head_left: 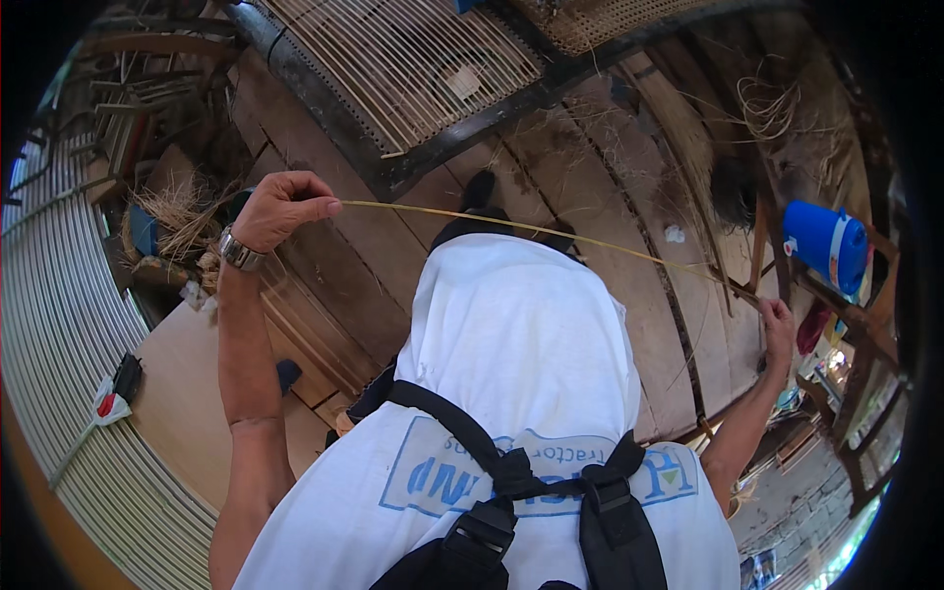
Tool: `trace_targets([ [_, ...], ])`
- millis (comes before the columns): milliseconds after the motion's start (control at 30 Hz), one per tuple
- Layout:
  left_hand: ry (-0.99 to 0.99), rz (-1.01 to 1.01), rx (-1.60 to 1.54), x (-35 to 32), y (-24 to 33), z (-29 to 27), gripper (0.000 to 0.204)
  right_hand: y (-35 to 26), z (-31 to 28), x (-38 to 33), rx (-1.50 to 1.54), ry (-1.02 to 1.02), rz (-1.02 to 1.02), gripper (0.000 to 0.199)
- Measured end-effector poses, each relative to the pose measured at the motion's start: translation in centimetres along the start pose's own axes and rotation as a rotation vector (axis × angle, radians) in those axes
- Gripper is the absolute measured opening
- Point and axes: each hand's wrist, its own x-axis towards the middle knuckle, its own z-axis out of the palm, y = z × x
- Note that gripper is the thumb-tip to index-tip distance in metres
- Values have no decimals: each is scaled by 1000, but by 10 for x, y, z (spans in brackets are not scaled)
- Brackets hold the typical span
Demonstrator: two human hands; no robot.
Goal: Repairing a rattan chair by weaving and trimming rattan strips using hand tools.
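Observation:
A long, thin yellowish cane strip stretches nearly straight across in front of my body. Its left end is pinched between the thumb and fingers of my left hand, which has a metal watch on the wrist. Far to the right, my right hand closes on the strip's other end. Ahead lies a dark wooden frame with parallel cane strands strung across one panel. Woven mesh fills another panel. The strip is clear of the frame.
Wooden planks make up the floor. At right, a blue water jug stands by wooden furniture parts. Loose cane coils lie at the far right, and a straw-like bundle at left. Corrugated sheeting lines the left side, beside a plywood board.

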Motion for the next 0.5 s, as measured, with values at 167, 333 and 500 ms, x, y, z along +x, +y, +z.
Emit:
trace_targets([
  [167,-24,13,16,3,6,-1,16,14,19,-15,-58,43,21,23],
  [333,-26,36,18,0,17,2,16,40,23,-26,-19,65,-57,21],
  [500,-22,61,50,-2,25,10,17,50,25,-35,-43,146,-73,24],
])
